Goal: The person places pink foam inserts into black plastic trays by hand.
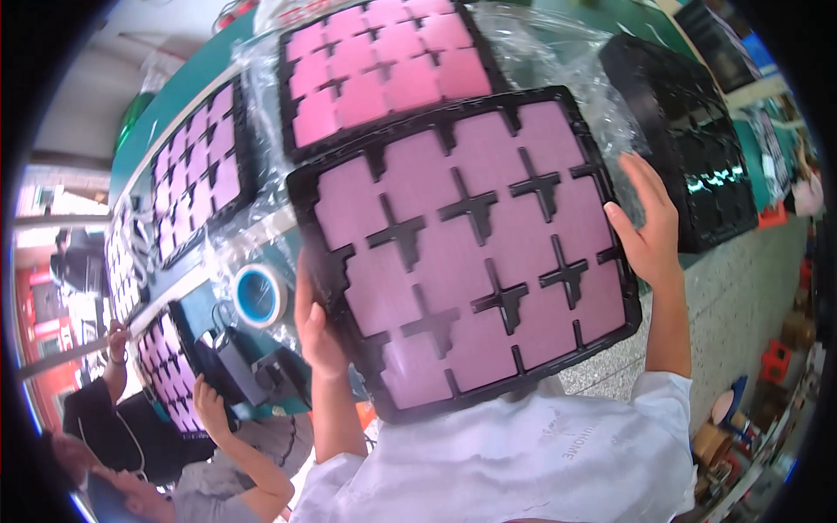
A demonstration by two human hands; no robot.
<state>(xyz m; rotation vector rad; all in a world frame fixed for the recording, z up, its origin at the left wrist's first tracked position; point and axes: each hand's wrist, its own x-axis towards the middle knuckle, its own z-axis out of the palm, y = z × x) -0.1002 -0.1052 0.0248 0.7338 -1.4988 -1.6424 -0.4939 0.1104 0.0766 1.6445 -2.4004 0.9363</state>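
Note:
A black plastic tray (497,205) fills the middle of the view, tilted up in front of my white shirt. Its pockets hold several flat mauve-pink pieces, parted by black cross-shaped ribs. My left hand (321,340) grips the tray's left edge, with its fingers partly hidden behind the rim. At the opposite edge is my right hand (649,228), fingers stretched out and apart. Its thumb reaches the rim and seems to touch it. Just beyond lies a similar tray with brighter pink pieces (375,83), partly covered by the near one.
Clear plastic film (558,52) spreads over the green table. A black tray stack (697,148) stands at right. A tape roll (259,295) and dark power adapters (240,366) lie at left. Another filled tray (199,170) is farther back. A co-worker's hand (209,408) touches a tray at lower left.

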